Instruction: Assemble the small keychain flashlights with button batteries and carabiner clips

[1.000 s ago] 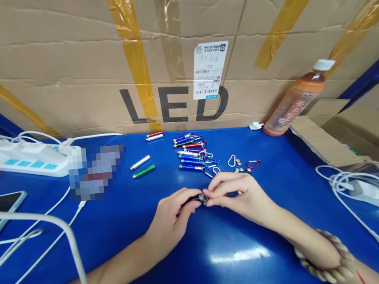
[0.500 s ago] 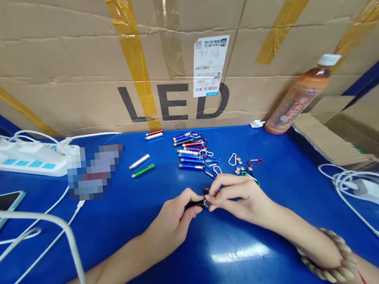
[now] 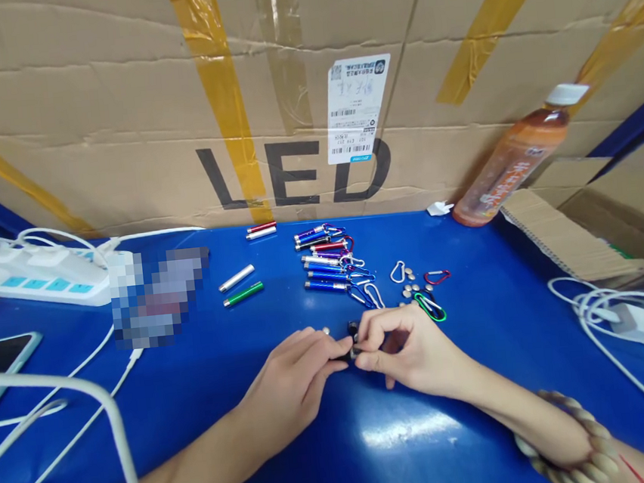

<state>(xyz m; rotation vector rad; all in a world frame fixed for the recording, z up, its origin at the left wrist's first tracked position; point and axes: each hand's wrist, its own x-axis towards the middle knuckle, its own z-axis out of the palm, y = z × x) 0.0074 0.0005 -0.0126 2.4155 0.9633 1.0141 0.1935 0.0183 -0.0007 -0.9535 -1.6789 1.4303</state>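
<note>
Near the middle of the blue table my left hand (image 3: 286, 378) pinches a small black tube (image 3: 342, 358), mostly covered by the fingers. My right hand (image 3: 415, 350) meets it there, thumb and fingertips closed at the tube's end; what they pinch is too small to make out. A short black piece (image 3: 353, 328) shows just above the fingertips. Beyond the hands lies a row of mini flashlights (image 3: 326, 286) with carabiner clips. A green carabiner (image 3: 432, 309), a silver carabiner (image 3: 398, 272), a red carabiner (image 3: 437, 277) and several button cells (image 3: 407, 292) lie beyond my right hand.
Loose green (image 3: 243, 294) and silver (image 3: 237, 278) tubes lie to the left. A power strip (image 3: 91, 294), a phone (image 3: 3, 363) and white cables are further left. At the back stand a cardboard box (image 3: 136, 153) and a drink bottle (image 3: 511, 166); a coiled cable (image 3: 596, 314) lies right.
My left hand has turned over the black tube, hiding more of it. My right hand's fingers have curled more tightly and sit slightly lower. The green carabiner now shows fully.
</note>
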